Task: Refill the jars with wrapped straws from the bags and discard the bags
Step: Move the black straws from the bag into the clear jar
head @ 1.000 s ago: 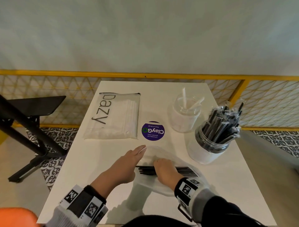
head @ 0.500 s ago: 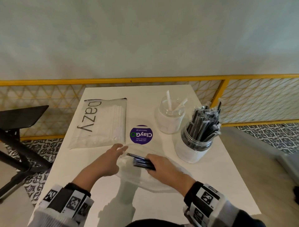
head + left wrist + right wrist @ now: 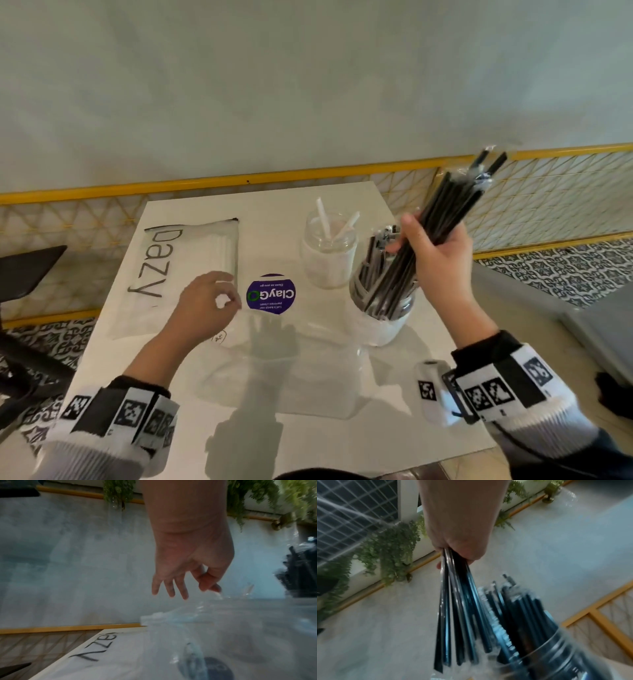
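Note:
My right hand point(image 3: 423, 248) grips a bundle of black wrapped straws point(image 3: 452, 202), held tilted over the right-hand jar point(image 3: 383, 308), which is full of black straws. The bundle's lower ends reach into that jar. In the right wrist view the bundle point(image 3: 453, 608) fans down from my right hand point(image 3: 458, 545) beside the jar point(image 3: 556, 655). My left hand point(image 3: 233, 301) pinches the edge of the clear, flat bag point(image 3: 291, 370) lying on the table; thumb and forefinger meet on the plastic point(image 3: 217, 596). A second clear jar point(image 3: 329, 260) holds two white straws.
A sealed "Dazy" bag of white straws point(image 3: 178, 274) lies at the table's left. A round purple sticker point(image 3: 271, 294) sits mid-table point(image 3: 342, 442). A yellow mesh railing point(image 3: 239, 181) runs behind, and a black stand point(image 3: 27, 274) is off the left edge.
My right hand has drawn the black straws out of the clear bag, lifted them and swung them right to the black-straw jar. My left hand went from flat on the bag to pinching its edge.

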